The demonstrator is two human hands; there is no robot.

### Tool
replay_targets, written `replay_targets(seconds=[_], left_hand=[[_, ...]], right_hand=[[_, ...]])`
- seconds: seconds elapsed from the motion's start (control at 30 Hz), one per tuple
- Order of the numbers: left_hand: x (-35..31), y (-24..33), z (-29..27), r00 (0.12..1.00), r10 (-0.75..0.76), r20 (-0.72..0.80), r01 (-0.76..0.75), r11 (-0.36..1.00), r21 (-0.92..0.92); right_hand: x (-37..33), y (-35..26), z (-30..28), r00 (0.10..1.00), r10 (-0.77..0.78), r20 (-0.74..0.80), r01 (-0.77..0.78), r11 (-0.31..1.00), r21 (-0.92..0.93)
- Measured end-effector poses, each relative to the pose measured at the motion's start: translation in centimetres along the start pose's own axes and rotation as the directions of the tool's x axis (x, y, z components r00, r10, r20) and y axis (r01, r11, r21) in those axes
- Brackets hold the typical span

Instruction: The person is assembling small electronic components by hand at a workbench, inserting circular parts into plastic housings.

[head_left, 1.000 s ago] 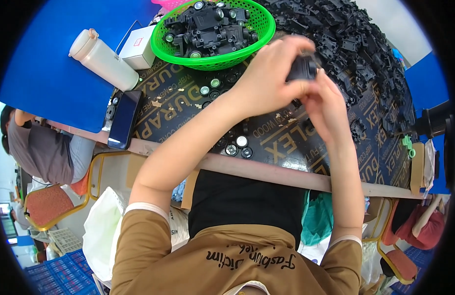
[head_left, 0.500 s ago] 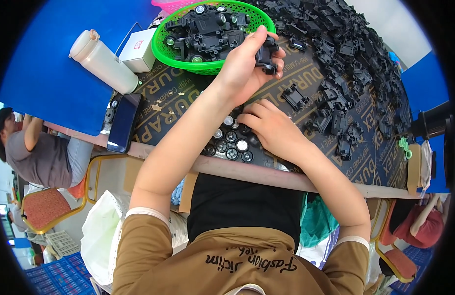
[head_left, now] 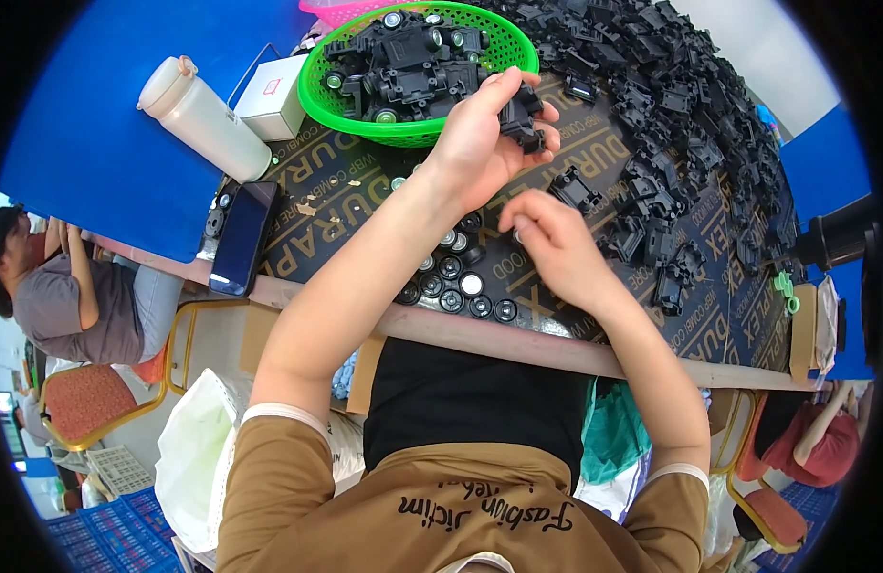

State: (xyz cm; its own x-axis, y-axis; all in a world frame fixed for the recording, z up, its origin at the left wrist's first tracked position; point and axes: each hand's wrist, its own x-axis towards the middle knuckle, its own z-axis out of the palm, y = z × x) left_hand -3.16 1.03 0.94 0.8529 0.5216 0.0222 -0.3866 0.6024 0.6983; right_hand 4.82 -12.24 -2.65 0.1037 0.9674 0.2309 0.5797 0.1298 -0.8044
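My left hand (head_left: pixel 484 143), palm turned up, is closed around a black plastic chassis part (head_left: pixel 521 122) beside the green basket. Closer to me, my right hand (head_left: pixel 556 244) is raised off the board with thumb and fingers pinched together. A small shiny bit of what looks like a wheel (head_left: pixel 519 236) shows at the fingertips; most of it is hidden. Small black wheels (head_left: pixel 451 266), some with silver centres, lie in a cluster below my left wrist, near the table edge. My left forearm covers part of that cluster.
A green basket (head_left: pixel 332 122) holds chassis with wheels on them. Loose black parts form a large heap (head_left: pixel 666 124) at the far right. On the left are a white bottle (head_left: pixel 208 119), a white box (head_left: pixel 270 100) and a phone (head_left: pixel 243 239). Other people sit at both sides.
My right hand has lifted away from the wheels, to the right, its fingers now pinched. More of the wheel cluster shows. The left hand has shifted slightly down, still holding the chassis part.
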Motion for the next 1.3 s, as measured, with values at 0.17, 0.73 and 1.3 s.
replay_targets(seconds=[0.17, 0.73, 1.3], left_hand=[[0.0, 0.1, 0.1, 1.000, -0.008, -0.001, 0.008, 1.000, 0.026], [-1.1, -2.2, 1.6, 0.999, 0.009, -0.031, -0.011, 0.999, -0.042], [-2.3, -3.7, 3.0, 0.987, 0.124, -0.104, -0.141, 0.973, -0.185]], right_hand=[[-0.3, -1.3, 1.3, 0.963, -0.242, 0.123, 0.265, 0.935, -0.235], [0.3, -1.6, -3.5, 0.726, -0.533, -0.434, 0.360, 0.833, -0.420], [0.0, -1.9, -3.1, 0.692, -0.617, -0.375, 0.380, 0.753, -0.537]])
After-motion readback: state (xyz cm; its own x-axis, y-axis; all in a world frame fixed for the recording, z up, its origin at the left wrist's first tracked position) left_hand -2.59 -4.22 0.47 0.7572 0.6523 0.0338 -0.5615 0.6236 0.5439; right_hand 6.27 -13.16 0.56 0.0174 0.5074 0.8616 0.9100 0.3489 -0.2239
